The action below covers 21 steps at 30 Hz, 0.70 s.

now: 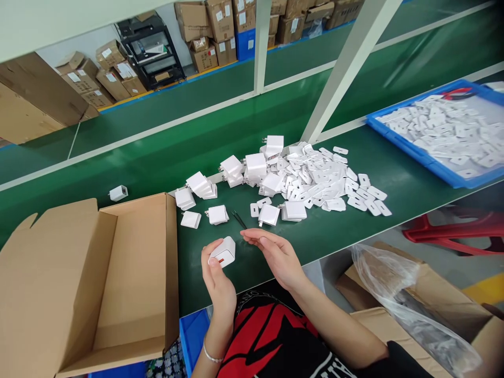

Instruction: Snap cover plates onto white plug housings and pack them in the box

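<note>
My left hand (219, 278) is wrapped round a white charger (227, 253), whose end face with an orange port slot points toward me. Close by on the right, my right hand (277, 255) has its fingers together on a pair of dark tweezers (239, 219), with the tips pointing up and left, away from the charger. Beyond my hands, several white chargers (217, 214) with metal prongs lie in loose groups on the green bench (315, 241). A heap of flat white end plates (318, 170), each with a slot, spreads behind and to the right.
An open cardboard box (134, 283) stands at the left, with a lone charger (118, 193) behind it. At the far right, a blue tray (433, 163) holds many white plates. A slanted post (346, 73) rises from the bench's back edge. Below right are a carton and plastic bag (386, 273).
</note>
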### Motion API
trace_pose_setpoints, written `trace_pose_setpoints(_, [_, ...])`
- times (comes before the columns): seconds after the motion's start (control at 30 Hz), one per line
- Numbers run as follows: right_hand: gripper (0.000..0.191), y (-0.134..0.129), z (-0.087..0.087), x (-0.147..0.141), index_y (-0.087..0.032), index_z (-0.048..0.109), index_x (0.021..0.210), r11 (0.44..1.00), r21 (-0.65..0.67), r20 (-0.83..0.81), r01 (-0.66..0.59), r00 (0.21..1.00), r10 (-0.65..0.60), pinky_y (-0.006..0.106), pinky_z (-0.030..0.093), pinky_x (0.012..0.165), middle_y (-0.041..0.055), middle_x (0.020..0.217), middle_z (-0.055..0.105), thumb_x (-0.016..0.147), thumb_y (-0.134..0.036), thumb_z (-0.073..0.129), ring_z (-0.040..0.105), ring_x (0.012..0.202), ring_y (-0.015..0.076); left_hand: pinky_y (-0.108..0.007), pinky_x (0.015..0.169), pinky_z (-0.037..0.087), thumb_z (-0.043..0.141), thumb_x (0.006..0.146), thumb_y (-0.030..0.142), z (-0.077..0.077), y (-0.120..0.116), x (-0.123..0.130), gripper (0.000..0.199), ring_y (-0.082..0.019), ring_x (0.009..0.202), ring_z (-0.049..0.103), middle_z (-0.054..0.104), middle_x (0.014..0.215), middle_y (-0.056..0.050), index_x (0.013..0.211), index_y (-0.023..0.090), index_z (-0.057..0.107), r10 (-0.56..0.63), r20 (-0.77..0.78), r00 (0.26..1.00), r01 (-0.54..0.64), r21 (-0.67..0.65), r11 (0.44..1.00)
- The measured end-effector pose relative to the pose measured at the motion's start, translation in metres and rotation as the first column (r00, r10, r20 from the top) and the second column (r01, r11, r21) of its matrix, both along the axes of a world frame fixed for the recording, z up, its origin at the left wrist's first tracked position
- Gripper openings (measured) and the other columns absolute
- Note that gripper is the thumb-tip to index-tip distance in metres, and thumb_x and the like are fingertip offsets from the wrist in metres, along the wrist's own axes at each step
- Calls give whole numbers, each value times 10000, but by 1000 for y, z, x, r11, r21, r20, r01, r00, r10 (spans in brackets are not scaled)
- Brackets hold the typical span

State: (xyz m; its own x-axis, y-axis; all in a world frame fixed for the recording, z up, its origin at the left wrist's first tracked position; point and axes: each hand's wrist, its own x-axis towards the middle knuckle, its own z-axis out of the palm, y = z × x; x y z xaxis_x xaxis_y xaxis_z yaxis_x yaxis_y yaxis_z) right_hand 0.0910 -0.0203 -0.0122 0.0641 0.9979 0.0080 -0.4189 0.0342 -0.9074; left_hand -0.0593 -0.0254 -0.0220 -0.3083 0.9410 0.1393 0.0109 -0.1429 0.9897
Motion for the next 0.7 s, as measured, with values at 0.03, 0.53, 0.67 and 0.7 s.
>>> trace_pose_setpoints(0.03, [276,0,-1,-1,-292,849,1108,1000,10,20,11,1000,-11,456,524,1062,62,1237,794,1040,-393,601,709,1124,258,-310,858,497,436,1068,571,0,0,0,454,-221,1038,632,676,1176,-76,1171,221,706,0,-3,1000,0,-2,1000])
trace_pose_setpoints(0.53, [288,-2,0,-3,-351,802,1243,999,33,212,4,977,-11,449,520,1113,27,1243,796,1013,-454,661,713,1174,243,-283,799,482,432,1078,540,0,-1,-2,429,-205,992,617,667,1145,-61,1161,231,718,-7,-39,999,7,-1,1000])
trace_pose_setpoints(0.67, [328,-3,-1,-2,-352,757,1325,1000,14,196,-19,980,16,447,499,1137,26,1285,782,1030,-430,636,694,1220,238,-294,792,475,428,1078,541,-1,-2,-1,435,-210,971,610,667,1142,-67,1164,227,716,-8,-47,999,7,-16,1000])
trace_pose_setpoints(0.7, [329,-3,-1,-2,-339,764,1316,1000,8,195,-23,981,21,443,511,1117,33,1267,789,1038,-440,619,702,1199,239,-299,801,475,426,1078,541,-2,-2,-2,435,-215,981,611,668,1144,-69,1164,228,716,-10,-50,999,9,-13,1000])
